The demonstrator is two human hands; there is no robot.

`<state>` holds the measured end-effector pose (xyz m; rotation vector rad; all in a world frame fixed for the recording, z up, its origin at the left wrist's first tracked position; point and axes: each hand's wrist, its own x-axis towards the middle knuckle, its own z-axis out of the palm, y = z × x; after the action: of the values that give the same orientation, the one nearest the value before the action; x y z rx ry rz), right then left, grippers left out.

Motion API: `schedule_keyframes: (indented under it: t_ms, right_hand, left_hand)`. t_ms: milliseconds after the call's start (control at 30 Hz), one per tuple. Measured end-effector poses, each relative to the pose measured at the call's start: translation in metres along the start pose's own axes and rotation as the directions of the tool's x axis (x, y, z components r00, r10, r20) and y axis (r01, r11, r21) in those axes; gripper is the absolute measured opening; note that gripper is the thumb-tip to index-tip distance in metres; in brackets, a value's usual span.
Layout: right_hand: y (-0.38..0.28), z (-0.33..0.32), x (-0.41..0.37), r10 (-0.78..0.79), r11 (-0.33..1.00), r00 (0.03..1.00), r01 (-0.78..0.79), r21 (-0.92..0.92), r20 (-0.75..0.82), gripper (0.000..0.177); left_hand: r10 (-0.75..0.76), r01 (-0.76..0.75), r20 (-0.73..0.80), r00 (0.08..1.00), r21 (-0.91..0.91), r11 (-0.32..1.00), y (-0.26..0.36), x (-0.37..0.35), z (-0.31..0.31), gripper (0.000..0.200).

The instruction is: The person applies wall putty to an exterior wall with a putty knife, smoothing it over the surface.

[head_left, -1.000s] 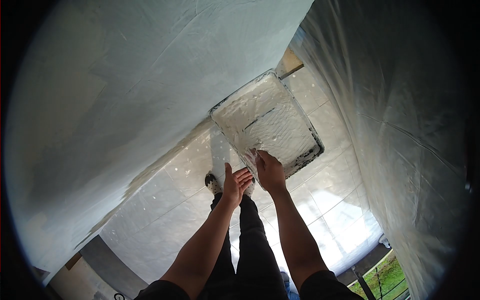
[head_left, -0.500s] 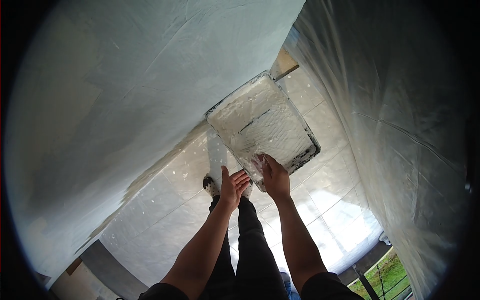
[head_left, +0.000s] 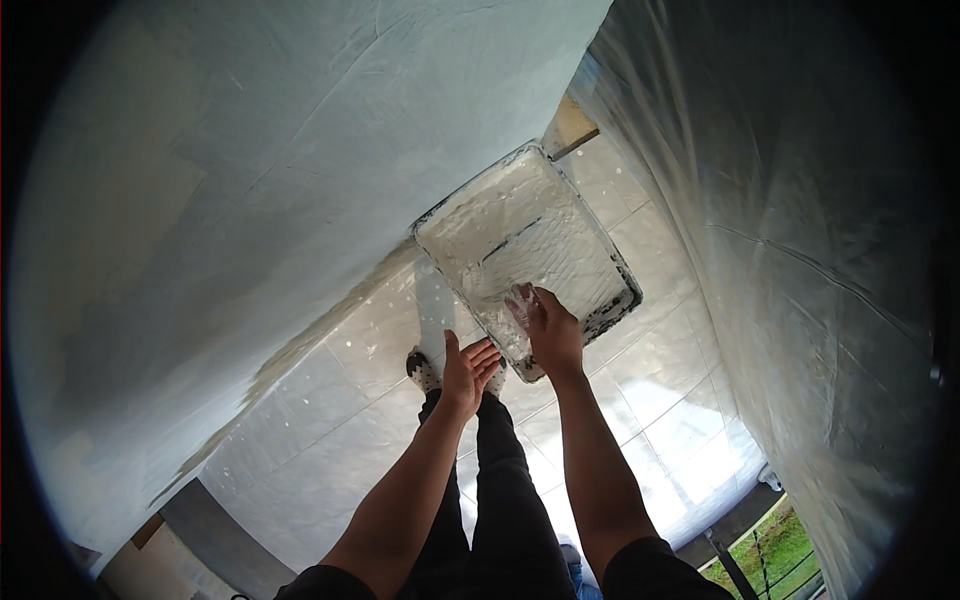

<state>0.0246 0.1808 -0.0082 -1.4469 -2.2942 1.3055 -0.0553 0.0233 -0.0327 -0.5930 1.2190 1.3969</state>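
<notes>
The paint tray (head_left: 575, 250) lies flat on the tiled floor (head_left: 330, 400), just beyond the person's feet, with the pale wall (head_left: 250, 150) to its left and hanging plastic sheeting (head_left: 800, 250) to its right. Its ribbed bed is coated in white paint, and dark patches show through along the right rim and the near corner.

The right hand (head_left: 555, 335) reaches over the tray's near end, fingers bent down onto the wet ribs. Something pale and glossy sits at the fingertips. It may be paint or a scrap of film, and I cannot tell whether the fingers are closed on it. The left hand (head_left: 465, 370) hangs spread and empty, fingers apart, near the tray's near-left edge but not touching it, just above a speckled shoe (head_left: 425, 370).

The tray looks stiff and shallow, probably light apart from the paint in it. That paint would make the bed and inner walls slick, and any tilt would let it run toward the low end. The drier outer rim on the two long sides looks like the safest place to hold it, one hand on each side and kept level.

A wooden block (head_left: 570, 125) sits by the tray's far corner. Grass (head_left: 780, 550) shows at the near right.
</notes>
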Motion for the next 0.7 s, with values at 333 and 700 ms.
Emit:
schedule_keyframes:
  t_ms: [333, 700]
  right_hand:
    - [0.009, -0.007, 0.065, -0.070, 0.997, 0.990, 0.067, -0.032, -0.122, 0.034]
    - [0.007, -0.007, -0.012, -0.311, 0.943, 0.925, 0.329, -0.047, 0.220, 0.028]
  left_hand:
    - [0.015, -0.015, 0.015, 1.000, 0.012, 1.000, -0.002, 0.001, -0.002, 0.109]
    - [0.003, -0.003, 0.027, 1.000, -0.015, 1.000, -0.003, -0.001, -0.002, 0.114]
